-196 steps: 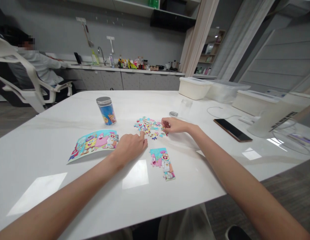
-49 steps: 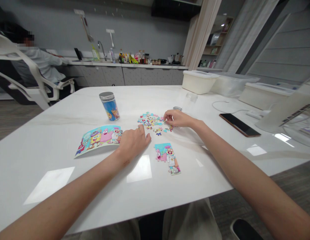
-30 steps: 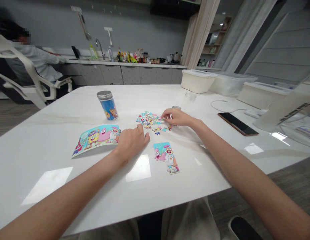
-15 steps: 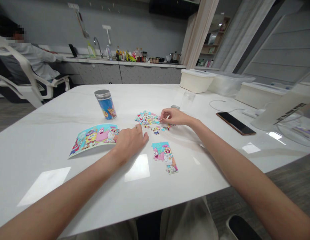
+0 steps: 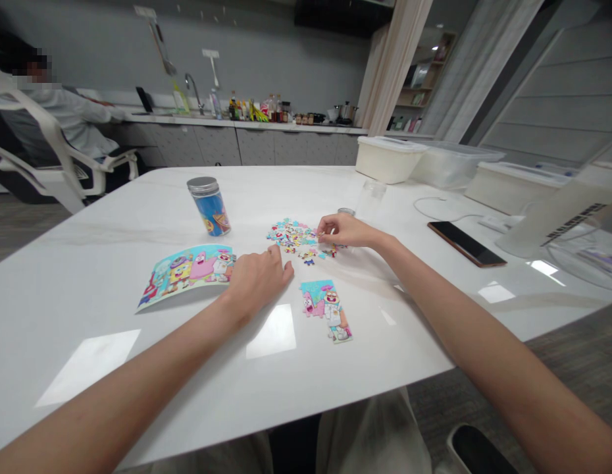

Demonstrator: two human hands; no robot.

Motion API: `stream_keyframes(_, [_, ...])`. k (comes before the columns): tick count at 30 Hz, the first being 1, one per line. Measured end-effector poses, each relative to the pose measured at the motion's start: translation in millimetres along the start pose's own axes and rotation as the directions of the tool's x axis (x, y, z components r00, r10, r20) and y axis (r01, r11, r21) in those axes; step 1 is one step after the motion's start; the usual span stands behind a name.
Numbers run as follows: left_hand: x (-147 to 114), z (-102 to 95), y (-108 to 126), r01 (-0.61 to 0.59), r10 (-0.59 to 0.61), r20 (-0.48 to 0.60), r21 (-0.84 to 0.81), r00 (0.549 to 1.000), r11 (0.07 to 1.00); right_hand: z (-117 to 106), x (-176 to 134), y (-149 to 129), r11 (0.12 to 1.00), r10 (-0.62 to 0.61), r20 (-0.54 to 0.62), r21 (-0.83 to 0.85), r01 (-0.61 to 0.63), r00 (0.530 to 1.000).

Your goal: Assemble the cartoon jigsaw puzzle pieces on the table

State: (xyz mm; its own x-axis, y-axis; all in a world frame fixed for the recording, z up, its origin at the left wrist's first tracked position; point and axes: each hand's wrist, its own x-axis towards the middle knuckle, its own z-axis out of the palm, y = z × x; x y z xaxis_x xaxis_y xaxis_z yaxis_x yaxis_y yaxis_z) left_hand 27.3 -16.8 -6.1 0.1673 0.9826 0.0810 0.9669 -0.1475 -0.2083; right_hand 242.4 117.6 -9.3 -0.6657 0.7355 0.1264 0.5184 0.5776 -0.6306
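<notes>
My right hand (image 5: 344, 230) is at the right edge of a pile of small colourful jigsaw pieces (image 5: 292, 234). Its thumb and fingertips pinch a puzzle piece, mostly hidden by the fingers. My left hand (image 5: 259, 278) rests on the table, fingers loosely bent and thumb apart, with no object visible in it. It overlaps the right end of a curved cartoon picture sheet (image 5: 187, 271). Between my forearms lies a joined section of the puzzle (image 5: 331, 309), showing a pink figure and one in a white suit.
A blue jar with a metal lid (image 5: 208, 205) stands back left. Behind my right hand are a clear jar (image 5: 373, 197) and a metal lid (image 5: 345, 212). A phone (image 5: 464, 243), cables and storage boxes (image 5: 389, 160) occupy the right. A person (image 5: 72, 122) sits far left.
The pinched piece has turned or shifted between my right fingertips and shows less now. My left hand and the joined section look unmoved.
</notes>
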Motion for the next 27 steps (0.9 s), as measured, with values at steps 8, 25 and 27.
stream_keyframes(8, [-0.4,-0.3,0.6,0.004,-0.004,0.003,-0.005,1.0,1.0,0.2,-0.1,2.3,0.999,-0.037,-0.003,-0.019,0.037,0.999])
stream_keyframes(25, [-0.8,-2.7,0.7,-0.042,0.042,-0.001,0.015,0.999,0.999,2.7,0.8,-1.3,0.974,0.032,0.057,0.222,-0.044,0.998])
stream_keyframes(27, [-0.9,-2.4,0.6,-0.023,0.023,0.007,0.025,1.0,0.999,3.4,1.3,0.8,0.964,0.02,0.073,0.264,-0.039,0.997])
